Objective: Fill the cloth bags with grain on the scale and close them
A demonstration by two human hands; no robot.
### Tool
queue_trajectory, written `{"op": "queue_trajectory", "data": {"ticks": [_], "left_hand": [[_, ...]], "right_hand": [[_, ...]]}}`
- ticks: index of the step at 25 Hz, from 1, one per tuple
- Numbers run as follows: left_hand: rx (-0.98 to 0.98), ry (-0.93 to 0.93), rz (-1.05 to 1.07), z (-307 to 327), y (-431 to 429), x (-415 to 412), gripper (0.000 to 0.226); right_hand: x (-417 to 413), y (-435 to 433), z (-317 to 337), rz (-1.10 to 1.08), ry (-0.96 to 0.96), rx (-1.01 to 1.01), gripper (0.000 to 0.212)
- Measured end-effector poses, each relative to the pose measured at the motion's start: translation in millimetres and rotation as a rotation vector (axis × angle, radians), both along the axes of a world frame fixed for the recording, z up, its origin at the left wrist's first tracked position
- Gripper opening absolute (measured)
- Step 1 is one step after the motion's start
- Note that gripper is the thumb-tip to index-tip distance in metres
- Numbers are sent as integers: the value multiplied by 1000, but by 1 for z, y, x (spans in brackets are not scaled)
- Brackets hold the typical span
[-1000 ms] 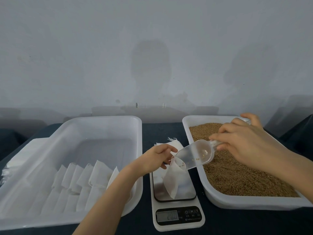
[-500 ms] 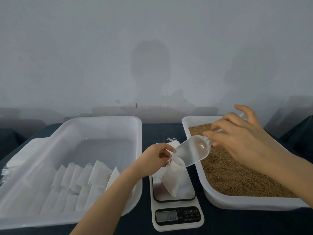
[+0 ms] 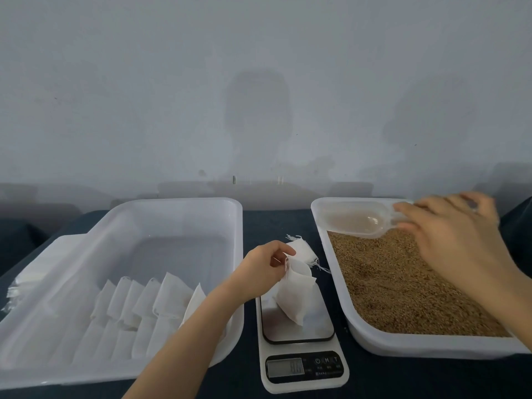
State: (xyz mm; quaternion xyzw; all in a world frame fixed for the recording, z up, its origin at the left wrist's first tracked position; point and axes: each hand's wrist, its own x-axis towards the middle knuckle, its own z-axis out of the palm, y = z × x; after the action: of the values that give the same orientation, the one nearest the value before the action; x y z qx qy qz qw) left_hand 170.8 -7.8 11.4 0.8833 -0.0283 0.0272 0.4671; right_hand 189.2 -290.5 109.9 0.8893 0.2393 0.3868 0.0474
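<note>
A small white cloth bag [image 3: 295,298] stands on the plate of the digital scale [image 3: 299,367], its mouth held open. My left hand [image 3: 263,267] pinches the bag's top edge. My right hand [image 3: 457,234] grips the handle of a clear plastic scoop [image 3: 354,220], which hovers empty over the far end of the white tray [image 3: 403,345] filled with brown grain [image 3: 403,283]. The scoop is well apart from the bag. Another white cloth bag [image 3: 302,250] lies behind the scale.
A large white tub [image 3: 184,205] on the left holds a row of several filled cloth bags [image 3: 144,306]. A stack of flat white bags [image 3: 31,272] lies at the far left. The dark table ends at a grey wall.
My right hand has pulled the scoop away from the bag's mouth, up and to the right, to the far end of the grain tray. My left hand still holds the bag on the scale.
</note>
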Motion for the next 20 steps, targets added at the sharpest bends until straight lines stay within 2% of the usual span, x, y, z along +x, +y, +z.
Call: {"op": "queue_trajectory", "data": {"ticks": [4, 8, 13, 20], "left_hand": [[2, -1, 4, -1, 0, 1, 30], [-22, 7, -6, 0, -1, 0, 32], [-16, 5, -7, -1, 0, -1, 31], [-34, 2, -7, -2, -1, 0, 31]], "right_hand": [[17, -31, -28, -340, 247, -218, 31], [26, -35, -56, -406, 352, -259, 29], [35, -34, -74, -380, 387, -138, 26], [41, -63, -85, -243, 647, 268, 17]]}}
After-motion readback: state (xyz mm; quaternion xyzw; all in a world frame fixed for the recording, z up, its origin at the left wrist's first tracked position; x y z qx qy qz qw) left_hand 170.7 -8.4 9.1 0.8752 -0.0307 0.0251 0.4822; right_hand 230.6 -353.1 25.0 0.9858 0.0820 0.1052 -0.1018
